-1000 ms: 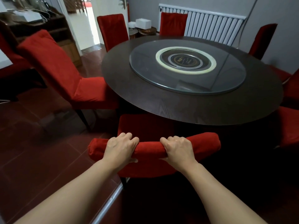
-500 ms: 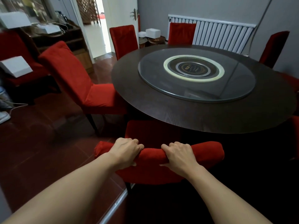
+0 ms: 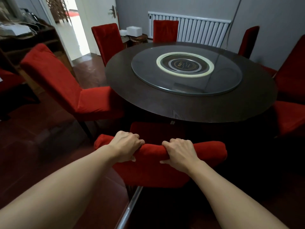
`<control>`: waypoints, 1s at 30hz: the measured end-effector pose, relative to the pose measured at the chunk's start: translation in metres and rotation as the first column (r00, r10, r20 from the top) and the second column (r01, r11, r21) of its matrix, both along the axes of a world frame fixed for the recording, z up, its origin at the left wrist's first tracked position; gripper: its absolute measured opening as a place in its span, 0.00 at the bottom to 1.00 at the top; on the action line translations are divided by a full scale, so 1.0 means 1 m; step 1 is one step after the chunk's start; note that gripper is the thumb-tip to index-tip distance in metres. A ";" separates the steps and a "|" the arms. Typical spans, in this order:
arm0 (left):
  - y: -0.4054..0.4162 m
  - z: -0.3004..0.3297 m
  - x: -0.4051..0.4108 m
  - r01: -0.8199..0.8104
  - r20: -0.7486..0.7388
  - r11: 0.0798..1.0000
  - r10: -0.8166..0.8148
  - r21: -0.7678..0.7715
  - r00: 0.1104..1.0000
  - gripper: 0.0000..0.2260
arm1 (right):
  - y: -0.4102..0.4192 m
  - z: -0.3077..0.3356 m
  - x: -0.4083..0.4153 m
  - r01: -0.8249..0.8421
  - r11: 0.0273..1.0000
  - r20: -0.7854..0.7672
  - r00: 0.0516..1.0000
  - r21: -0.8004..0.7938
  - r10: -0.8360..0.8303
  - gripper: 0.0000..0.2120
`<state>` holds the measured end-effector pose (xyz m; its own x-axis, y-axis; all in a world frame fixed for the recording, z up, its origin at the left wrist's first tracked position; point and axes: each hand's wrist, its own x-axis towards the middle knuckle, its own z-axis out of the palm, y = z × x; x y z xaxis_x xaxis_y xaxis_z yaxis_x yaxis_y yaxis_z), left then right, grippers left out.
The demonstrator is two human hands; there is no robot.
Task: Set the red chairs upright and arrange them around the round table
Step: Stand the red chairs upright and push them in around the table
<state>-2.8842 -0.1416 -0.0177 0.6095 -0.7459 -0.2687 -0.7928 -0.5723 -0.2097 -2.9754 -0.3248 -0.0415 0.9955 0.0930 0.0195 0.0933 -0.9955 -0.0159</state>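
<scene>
**Both hands clamped on the nearest chair's top rail**

Hands grip the padded top edge of the nearest red chair (image 3: 158,171): the left hand (image 3: 126,146) is curled over the rail left of centre, the right hand (image 3: 179,152) right of centre, fingers wrapped over the front and thumbs behind, with a strip of red fabric showing between them. This chair stands upright, covered in plush red cloth with a rounded, rolled-looking top, its seat tucked partly beneath the near edge of the round desk (image 3: 181,111). A dark wood-grain top carries a glass turntable (image 3: 186,75) with a pale ring at its middle. More red chairs stand upright around it: one at the left (image 3: 66,86) with its seat touching the rim, one at the far left (image 3: 107,38), one by the white radiator (image 3: 165,30), and others along the right side (image 3: 292,76).
</scene>
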 end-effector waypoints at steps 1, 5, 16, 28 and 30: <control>0.008 0.001 0.001 0.002 0.001 1.000 -0.002 0.007 1.000 0.24 | 0.011 0.000 0.000 0.013 1.000 -0.001 1.000 0.010 -0.013 0.24; 0.042 -0.008 0.002 -0.001 -0.020 0.999 0.002 0.046 1.000 0.23 | 0.051 -0.009 -0.004 0.038 0.999 -0.049 0.998 -0.007 -0.038 0.25; 0.059 -0.046 -0.022 -0.258 0.087 0.960 0.268 -0.112 0.959 0.25 | 0.052 -0.020 -0.027 0.055 0.996 -0.086 0.995 0.064 -0.050 0.25; 0.079 -0.040 0.008 -0.263 0.077 0.963 0.266 -0.055 0.961 0.20 | 0.086 -0.025 -0.010 0.116 0.991 -0.068 0.991 0.063 -0.111 0.22; 0.084 -0.038 0.018 -0.263 0.070 0.963 0.266 -0.056 0.961 0.20 | 0.094 -0.026 -0.002 0.123 0.990 -0.053 0.991 0.069 -0.119 0.22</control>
